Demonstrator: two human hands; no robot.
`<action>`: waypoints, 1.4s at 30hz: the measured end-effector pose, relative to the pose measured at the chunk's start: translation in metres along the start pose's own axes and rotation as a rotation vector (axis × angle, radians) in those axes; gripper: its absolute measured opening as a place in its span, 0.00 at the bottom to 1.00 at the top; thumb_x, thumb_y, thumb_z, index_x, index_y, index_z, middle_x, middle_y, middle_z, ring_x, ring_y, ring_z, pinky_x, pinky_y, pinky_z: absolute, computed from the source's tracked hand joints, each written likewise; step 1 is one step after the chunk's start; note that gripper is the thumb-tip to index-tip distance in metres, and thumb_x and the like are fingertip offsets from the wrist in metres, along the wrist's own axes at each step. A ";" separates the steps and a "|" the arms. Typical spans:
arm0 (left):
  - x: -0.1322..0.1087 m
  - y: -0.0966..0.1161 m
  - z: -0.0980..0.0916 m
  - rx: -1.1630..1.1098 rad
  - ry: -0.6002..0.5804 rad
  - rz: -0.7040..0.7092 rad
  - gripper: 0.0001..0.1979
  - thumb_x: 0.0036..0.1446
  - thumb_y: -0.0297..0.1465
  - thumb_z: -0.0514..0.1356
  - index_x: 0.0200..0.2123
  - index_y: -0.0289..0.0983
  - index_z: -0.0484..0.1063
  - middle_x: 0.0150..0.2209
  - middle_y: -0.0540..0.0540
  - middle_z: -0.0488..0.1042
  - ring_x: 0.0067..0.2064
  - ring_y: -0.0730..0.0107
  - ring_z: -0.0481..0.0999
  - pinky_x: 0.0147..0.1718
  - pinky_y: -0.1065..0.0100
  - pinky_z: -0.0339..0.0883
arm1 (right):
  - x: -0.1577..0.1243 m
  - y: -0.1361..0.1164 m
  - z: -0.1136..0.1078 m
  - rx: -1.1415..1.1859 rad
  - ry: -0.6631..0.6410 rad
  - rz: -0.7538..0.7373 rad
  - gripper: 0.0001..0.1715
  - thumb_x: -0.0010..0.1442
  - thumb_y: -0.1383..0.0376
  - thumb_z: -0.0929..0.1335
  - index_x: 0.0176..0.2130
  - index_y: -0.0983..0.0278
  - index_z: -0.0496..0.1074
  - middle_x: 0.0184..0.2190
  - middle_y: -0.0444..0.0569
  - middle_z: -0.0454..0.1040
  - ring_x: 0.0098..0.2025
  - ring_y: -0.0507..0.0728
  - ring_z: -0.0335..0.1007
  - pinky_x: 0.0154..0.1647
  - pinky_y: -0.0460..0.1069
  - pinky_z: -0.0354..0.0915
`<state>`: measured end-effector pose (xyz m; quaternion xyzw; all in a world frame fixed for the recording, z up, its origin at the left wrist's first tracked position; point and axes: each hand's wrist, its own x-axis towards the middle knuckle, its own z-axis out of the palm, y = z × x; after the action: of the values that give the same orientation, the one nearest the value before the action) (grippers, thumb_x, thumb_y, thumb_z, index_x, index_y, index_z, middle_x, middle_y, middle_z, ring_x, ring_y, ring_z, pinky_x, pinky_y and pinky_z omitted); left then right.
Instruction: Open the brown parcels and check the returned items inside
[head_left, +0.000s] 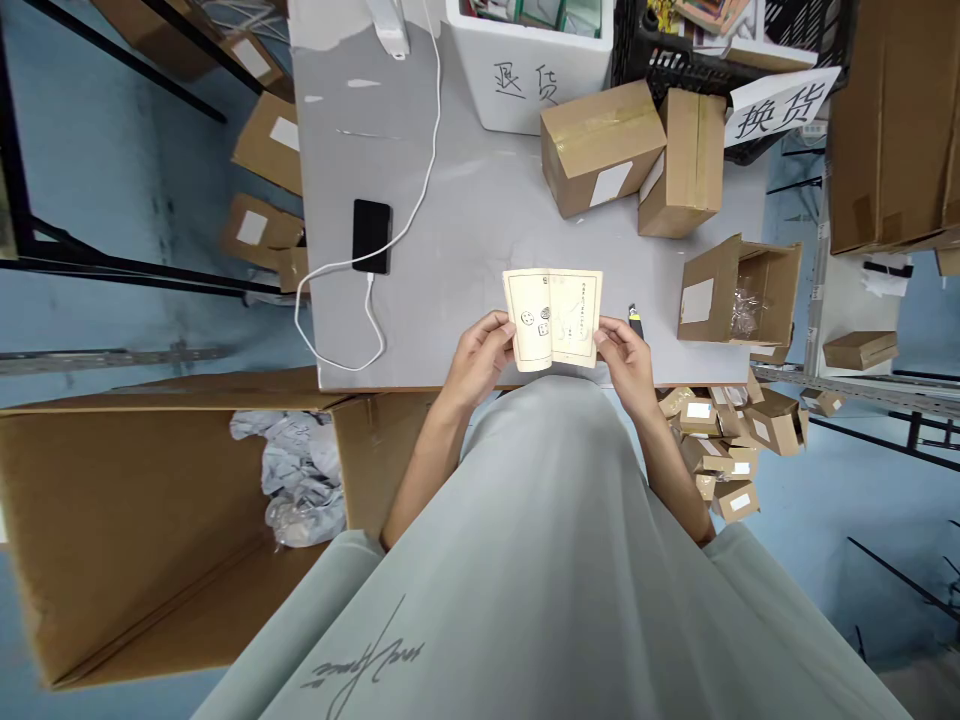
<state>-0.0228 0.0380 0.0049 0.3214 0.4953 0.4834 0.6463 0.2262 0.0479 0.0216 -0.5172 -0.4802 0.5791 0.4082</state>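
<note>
A small booklet [553,318] with cream pages lies open between my two hands, above the front edge of the grey table [465,220]. Its pages show line drawings and printed characters. My left hand [480,355] pinches the left page's outer edge between thumb and fingers. On the other side, my right hand [626,360] grips the right page's edge in the same way. Just beyond my right hand lies a cutter [635,320] with a yellow and black handle.
A black phone [371,236] with a white cable rests at the left. Two closed cartons [604,140], a white bin [532,90] and a black crate [675,70] stand at the back. An open carton [697,300] is at the right; a large box [150,520] stands lower left.
</note>
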 end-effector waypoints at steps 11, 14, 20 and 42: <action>0.001 -0.005 0.003 -0.002 -0.018 -0.013 0.20 0.67 0.52 0.73 0.43 0.42 0.77 0.42 0.46 0.84 0.49 0.59 0.86 0.48 0.60 0.83 | 0.002 0.002 0.000 -0.033 -0.031 -0.006 0.36 0.72 0.32 0.73 0.59 0.56 0.82 0.56 0.54 0.88 0.60 0.66 0.85 0.61 0.61 0.82; 0.001 -0.006 0.009 0.028 -0.047 -0.019 0.24 0.67 0.56 0.73 0.47 0.42 0.79 0.49 0.44 0.86 0.53 0.56 0.87 0.53 0.56 0.84 | -0.001 0.001 0.006 -0.031 -0.069 -0.009 0.35 0.71 0.33 0.74 0.59 0.56 0.82 0.56 0.54 0.87 0.56 0.64 0.86 0.58 0.59 0.83; -0.002 -0.009 0.021 0.106 -0.130 0.006 0.29 0.62 0.57 0.77 0.52 0.42 0.79 0.59 0.39 0.85 0.62 0.51 0.85 0.64 0.52 0.79 | -0.007 0.000 0.031 -0.095 -0.083 -0.067 0.31 0.68 0.37 0.79 0.57 0.54 0.83 0.60 0.53 0.82 0.55 0.61 0.84 0.52 0.54 0.84; -0.003 -0.013 0.008 -0.117 -0.048 -0.076 0.19 0.66 0.47 0.72 0.49 0.39 0.80 0.50 0.41 0.89 0.52 0.52 0.89 0.51 0.56 0.83 | -0.005 0.002 -0.001 -0.052 -0.002 -0.035 0.34 0.71 0.34 0.75 0.57 0.56 0.82 0.55 0.54 0.87 0.59 0.66 0.85 0.63 0.61 0.81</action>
<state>-0.0117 0.0317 -0.0037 0.2753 0.4623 0.4788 0.6938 0.2275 0.0431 0.0209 -0.5186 -0.5045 0.5596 0.4042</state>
